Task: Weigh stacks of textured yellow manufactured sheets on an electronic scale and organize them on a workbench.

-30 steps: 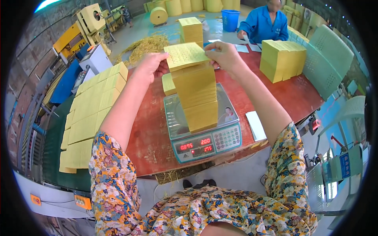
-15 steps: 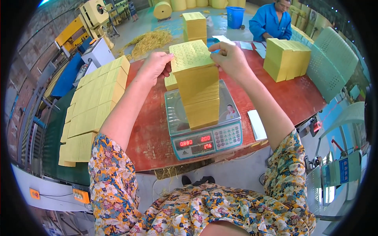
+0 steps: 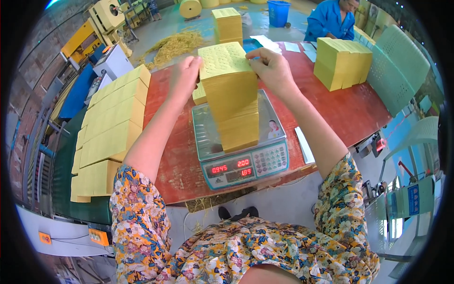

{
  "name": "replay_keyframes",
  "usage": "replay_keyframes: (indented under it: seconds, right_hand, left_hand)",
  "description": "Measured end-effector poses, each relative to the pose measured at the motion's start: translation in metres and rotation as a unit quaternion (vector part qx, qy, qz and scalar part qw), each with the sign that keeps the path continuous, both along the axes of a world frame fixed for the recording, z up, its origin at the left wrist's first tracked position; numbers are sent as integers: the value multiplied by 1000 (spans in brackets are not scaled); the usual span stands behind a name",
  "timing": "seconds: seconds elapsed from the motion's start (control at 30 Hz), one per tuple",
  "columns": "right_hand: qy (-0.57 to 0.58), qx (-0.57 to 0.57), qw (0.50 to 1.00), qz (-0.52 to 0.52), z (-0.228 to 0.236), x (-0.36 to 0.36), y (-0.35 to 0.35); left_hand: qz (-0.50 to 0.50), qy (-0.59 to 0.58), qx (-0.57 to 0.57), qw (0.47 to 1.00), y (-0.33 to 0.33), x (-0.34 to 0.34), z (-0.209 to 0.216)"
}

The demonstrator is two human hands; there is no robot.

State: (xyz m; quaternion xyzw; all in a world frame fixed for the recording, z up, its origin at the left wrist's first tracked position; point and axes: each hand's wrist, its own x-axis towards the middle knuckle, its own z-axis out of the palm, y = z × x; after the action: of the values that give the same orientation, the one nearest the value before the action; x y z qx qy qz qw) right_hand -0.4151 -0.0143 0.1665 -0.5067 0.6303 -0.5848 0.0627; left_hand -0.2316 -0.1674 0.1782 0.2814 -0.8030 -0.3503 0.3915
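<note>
A tall stack of yellow paper [image 3: 231, 102] with a pattern of punched curves on its top sheet stands upright on a digital weighing scale [image 3: 203, 154] with lit red digits. At the stack's upper left edge, the fingers of my left hand [image 3: 185, 75] are pinched together against the paper. My right hand [image 3: 274, 71] grips the upper right edge between thumb and bent forefinger. Most of my left fingertips are hidden behind the stack. Just behind it, partly covered, a smaller yellow paper block [image 3: 199, 94] shows at the pan's far left.
Rows of yellow paper stacks [image 3: 111, 120] lie to the left, beside the red table [image 3: 172, 182]. Another stack [image 3: 341, 64] stands at the right, near a co-worker in blue [image 3: 331, 21] and a perforated green chair back [image 3: 399, 71]. A white strip [image 3: 304, 146] lies right of the scale.
The scale's red digits have changed. My fingers still hold the top of the stack at both sides, and the whole view has shifted slightly.
</note>
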Motion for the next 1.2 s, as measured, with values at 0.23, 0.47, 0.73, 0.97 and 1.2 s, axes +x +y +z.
replay_keyframes:
  seconds: [0.23,0.47,0.73,0.97,1.2]
  right_hand:
    - [-111,-44,992,45,-1,15,26]
    - [-299,-63,952,19,-68,51,88]
    - [-372,-37,927,35,-129,67,124]
    - [-389,-28,919,52,-132,62,129]
    - [-393,-27,917,63,-132,51,132]
  left_hand:
    - [5,154,176,972,34,30,-12]
    - [53,232,265,935,79,110,-81]
    - [166,232,340,896,113,168,-131]
    - [148,230,311,910,124,159,-126]
    - [153,223,317,909,122,147,-121]
